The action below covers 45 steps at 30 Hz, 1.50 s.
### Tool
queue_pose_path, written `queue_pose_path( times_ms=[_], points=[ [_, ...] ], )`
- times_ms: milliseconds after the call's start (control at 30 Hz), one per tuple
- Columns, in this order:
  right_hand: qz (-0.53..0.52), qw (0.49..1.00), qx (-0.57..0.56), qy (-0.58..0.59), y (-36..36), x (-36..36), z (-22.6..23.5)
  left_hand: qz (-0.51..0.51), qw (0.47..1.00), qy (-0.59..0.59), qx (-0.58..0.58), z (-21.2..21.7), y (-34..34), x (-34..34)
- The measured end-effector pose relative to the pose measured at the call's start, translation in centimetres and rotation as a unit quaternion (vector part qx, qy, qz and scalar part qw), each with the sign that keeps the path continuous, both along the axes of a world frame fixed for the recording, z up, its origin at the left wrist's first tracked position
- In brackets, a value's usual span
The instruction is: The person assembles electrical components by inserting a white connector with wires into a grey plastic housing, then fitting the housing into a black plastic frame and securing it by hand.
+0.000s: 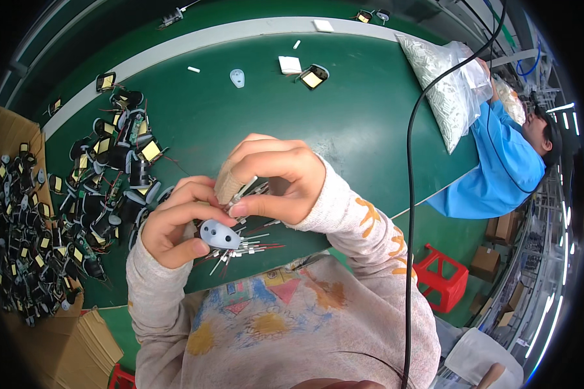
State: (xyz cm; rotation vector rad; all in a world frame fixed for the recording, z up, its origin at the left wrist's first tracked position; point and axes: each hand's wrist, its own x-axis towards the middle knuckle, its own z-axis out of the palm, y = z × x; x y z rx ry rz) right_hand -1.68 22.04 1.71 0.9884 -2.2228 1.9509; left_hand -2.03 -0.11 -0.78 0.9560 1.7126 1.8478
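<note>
My left hand (175,223) is closed around a pale blue-grey teardrop-shaped plastic housing (219,235) with several dark holes. Close against it, my right hand (276,178) pinches a thin pale stick-like piece (245,188) between thumb and forefinger. A beige covering wraps one of the right fingertips. Below both hands lies a loose bunch of thin wires with white connectors (246,249), some of them red. The point where the thin piece meets the housing is hidden by my fingers.
Assembled black-and-grey units with yellow pads (104,155) are heaped at left, beside a full cardboard box (19,123). A bag of small white parts (444,91) stands at far right, near a person in blue (499,162). A black cable (410,194) hangs across the view.
</note>
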Motion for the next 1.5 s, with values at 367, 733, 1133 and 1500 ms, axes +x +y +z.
queue_pose_path(
  times_ms=[367, 733, 1133, 1500],
  points=[
    [-0.059, 0.995, -0.079, -0.013, 0.4, 0.5, 0.0, 0.006, 0.999, -0.009, 0.034, 0.0, -0.1, 0.3],
    [-0.216, 0.966, -0.079, 0.118, -1.1, 2.5, 1.0, 0.196, 0.978, 0.071, -0.015, -0.6, 0.8, 2.1],
    [-0.174, 0.968, 0.040, 0.175, -1.7, 2.7, 2.4, 0.222, 0.960, 0.137, 0.097, -1.3, 0.9, 1.5],
    [-0.142, 0.955, 0.070, 0.251, -1.2, 2.7, 2.9, 0.232, 0.953, 0.178, 0.084, -1.1, 0.8, 1.6]
  ],
)
